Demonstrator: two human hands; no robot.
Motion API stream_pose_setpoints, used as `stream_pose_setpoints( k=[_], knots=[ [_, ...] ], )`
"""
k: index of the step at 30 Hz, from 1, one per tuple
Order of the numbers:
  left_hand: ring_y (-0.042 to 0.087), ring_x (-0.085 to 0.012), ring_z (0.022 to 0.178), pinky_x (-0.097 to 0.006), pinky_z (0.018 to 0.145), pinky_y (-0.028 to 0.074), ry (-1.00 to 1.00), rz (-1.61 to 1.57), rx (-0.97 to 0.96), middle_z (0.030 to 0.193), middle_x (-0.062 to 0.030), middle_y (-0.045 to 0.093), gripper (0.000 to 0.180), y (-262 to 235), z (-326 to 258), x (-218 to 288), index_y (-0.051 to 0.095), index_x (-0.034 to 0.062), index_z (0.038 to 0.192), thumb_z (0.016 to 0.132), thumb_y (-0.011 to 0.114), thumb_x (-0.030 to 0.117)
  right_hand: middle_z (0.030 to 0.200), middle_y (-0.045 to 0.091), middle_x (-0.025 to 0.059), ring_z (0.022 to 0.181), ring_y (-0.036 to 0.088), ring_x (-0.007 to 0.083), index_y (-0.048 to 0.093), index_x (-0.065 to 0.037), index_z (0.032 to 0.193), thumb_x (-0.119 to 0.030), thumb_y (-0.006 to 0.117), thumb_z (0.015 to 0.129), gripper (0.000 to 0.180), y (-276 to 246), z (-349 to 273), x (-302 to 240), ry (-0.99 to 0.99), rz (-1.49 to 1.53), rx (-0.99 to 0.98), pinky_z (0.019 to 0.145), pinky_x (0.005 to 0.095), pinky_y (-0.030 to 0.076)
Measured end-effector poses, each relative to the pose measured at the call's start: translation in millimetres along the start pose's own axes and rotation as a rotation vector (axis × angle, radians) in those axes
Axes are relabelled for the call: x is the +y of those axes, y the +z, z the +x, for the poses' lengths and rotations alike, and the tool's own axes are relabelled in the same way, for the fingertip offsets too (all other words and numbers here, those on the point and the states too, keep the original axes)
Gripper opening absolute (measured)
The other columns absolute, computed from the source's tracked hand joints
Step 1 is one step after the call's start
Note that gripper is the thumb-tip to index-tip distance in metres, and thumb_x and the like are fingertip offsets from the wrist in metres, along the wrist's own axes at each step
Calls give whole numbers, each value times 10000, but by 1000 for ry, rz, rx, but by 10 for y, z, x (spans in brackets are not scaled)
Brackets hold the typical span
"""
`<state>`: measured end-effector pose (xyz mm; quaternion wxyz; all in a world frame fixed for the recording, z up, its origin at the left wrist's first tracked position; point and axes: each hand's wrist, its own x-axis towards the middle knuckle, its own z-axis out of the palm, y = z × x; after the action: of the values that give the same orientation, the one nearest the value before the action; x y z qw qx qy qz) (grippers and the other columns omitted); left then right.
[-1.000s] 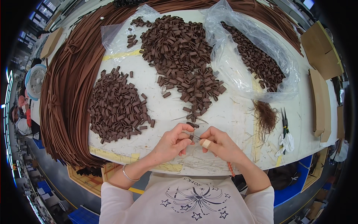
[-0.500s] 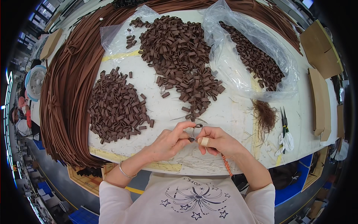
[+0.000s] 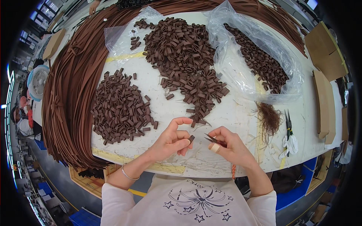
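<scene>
Between the thumb and fingers of my left hand [image 3: 173, 141] is a small dark brown strap loop [image 3: 191, 139], its index finger raised clear of it. My right hand [image 3: 228, 145] is closed round a pair of thread snips [image 3: 211, 138], whose pointed blades are apart and face the loop across a small gap. A pale bandage wraps my right thumb. Just beyond my hands, a large heap of brown loops [image 3: 181, 45] trails toward me, with loose threads at its near tip. Another heap of loops [image 3: 118, 107] lies left of my hands.
Long brown straps [image 3: 71, 101] curve round the left and back of the table. A clear plastic bag [image 3: 260, 41] of loops lies back right. Nearer are a tangle of brown thread [image 3: 268, 117] and black-bladed scissors [image 3: 288, 128] with white-wrapped handles. Cardboard boxes [image 3: 322, 105] stand at the right edge.
My hands have moved apart. The snips now point openly at the loop, where before both hands met over a loop and threads. A hand has appeared at the far left.
</scene>
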<state>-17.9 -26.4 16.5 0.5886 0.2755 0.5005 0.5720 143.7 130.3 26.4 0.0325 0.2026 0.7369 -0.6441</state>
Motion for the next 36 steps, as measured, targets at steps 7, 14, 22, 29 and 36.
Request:
stream_pose_setpoints(
  k=[7, 14, 22, 29, 36],
  knots=[
    [524, -184, 494, -281, 451, 391, 149, 1258, 439, 577, -77, 533, 193, -381, -198, 221, 454, 28, 952, 773, 522, 52, 701, 587, 145, 606, 572, 300, 481, -23, 933, -94, 587, 703, 263, -83, -45, 44, -98, -697, 300, 526, 370, 423],
    [526, -233, 476, -296, 444, 403, 428, 1218, 398, 572, -89, 543, 102, -247, 39, 131, 552, 17, 760, 736, 602, 104, 620, 574, 123, 560, 555, 299, 485, -28, 883, -109, 598, 700, 230, -40, 143, 17, -93, -747, 253, 529, 368, 424],
    [532, -190, 452, -287, 426, 417, 528, 1311, 360, 625, -81, 569, 129, -7, 415, -118, 497, 16, 751, 734, 604, 87, 701, 581, 153, 626, 569, 307, 448, -9, 955, -241, 501, 835, 267, -20, 55, -86, -64, -446, 133, 560, 377, 429],
    [501, -56, 477, -215, 419, 402, -169, 263, 356, 572, -21, 538, 144, 63, 65, -94, 483, -6, 676, 712, 611, 49, 744, 593, 162, 657, 591, 283, 463, 1, 940, -181, 543, 815, 235, 197, -52, -72, -168, -393, 94, 576, 351, 450],
    [518, -150, 429, -261, 423, 405, 103, 825, 407, 507, -69, 523, 146, 96, -23, -140, 472, 0, 632, 665, 605, 49, 713, 603, 148, 617, 598, 276, 489, -2, 893, -164, 576, 789, 211, 299, 84, -59, -180, -505, 65, 539, 330, 459]
  ],
)
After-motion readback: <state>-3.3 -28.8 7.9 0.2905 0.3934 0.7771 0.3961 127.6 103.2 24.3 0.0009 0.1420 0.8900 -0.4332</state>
